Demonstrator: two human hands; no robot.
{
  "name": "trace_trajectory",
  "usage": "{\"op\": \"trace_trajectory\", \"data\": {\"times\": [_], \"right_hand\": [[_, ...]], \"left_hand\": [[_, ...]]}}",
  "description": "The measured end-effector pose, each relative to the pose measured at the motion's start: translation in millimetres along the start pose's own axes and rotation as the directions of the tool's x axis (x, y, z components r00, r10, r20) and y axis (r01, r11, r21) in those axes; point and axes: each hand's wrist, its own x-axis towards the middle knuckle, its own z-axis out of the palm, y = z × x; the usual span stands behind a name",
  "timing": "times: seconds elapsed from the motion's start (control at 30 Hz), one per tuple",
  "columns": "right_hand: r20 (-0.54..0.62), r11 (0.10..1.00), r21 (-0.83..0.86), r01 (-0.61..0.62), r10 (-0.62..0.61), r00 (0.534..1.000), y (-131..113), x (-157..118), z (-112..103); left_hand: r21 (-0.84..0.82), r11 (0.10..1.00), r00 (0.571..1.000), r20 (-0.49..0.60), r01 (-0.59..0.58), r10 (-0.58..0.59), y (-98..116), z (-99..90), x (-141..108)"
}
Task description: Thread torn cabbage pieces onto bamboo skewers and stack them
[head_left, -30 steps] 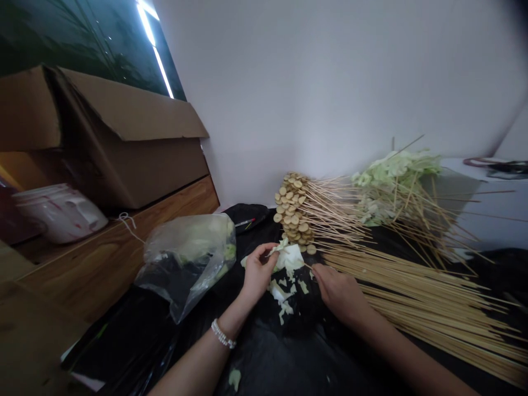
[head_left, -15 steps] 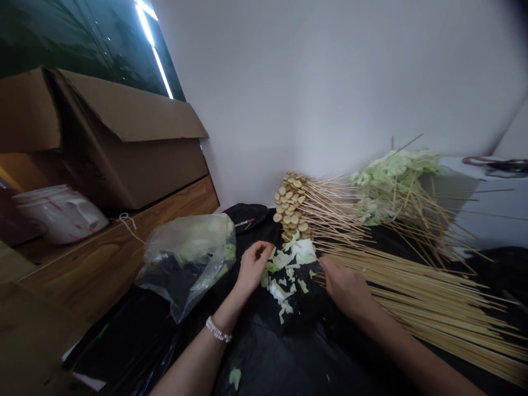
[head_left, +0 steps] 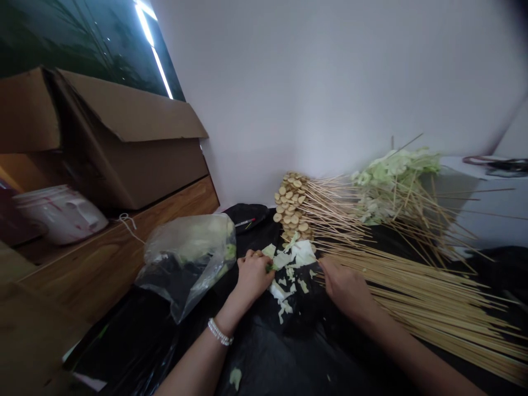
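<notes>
My left hand (head_left: 256, 275) is closed over torn cabbage at the left edge of a small pile, with a green bit showing by its fingertips. Loose cabbage pieces (head_left: 303, 253) lie on the black plastic sheet (head_left: 280, 357) between my hands. My right hand (head_left: 345, 285) is closed, its fingertips pinched at the pile's right side. It rests over the near ends of a spread of bamboo skewers (head_left: 416, 291); whatever its fingers hold is hidden. Behind the pile stand stacked skewers of pale round slices (head_left: 292, 206), their sticks pointing right.
A clear plastic bag (head_left: 187, 247) with greens inside lies to the left. Skewered cabbage leaves (head_left: 400, 170) are heaped at the back right. A pen (head_left: 245, 222) lies near the wall. On a wooden surface (head_left: 181, 206) stand a cardboard box (head_left: 140, 165) and a white jug (head_left: 61, 214).
My left hand has turned palm down and come lower, its fingers closing on cabbage at the pile's left edge. My right hand has barely moved.
</notes>
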Motion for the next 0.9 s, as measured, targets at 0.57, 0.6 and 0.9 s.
{"op": "trace_trajectory", "data": {"times": [0.57,0.6,0.9], "right_hand": [[-0.056,0.999,0.016,0.046,-0.045,0.997,0.3,-1.7,4.6],[-0.059,0.999,0.019,0.050,-0.049,0.997,0.0,-1.7,4.4],[-0.084,0.990,0.065,0.125,-0.120,0.989,-2.2,-2.7,5.6]], "left_hand": [[-0.879,0.473,0.929,-0.225,-0.063,-0.294,-6.4,10.5,17.3],[-0.922,0.384,0.928,-0.183,-0.048,-0.324,-6.5,12.3,18.2],[-0.991,-0.105,0.892,0.116,0.078,-0.437,-4.8,8.0,18.0]]}}
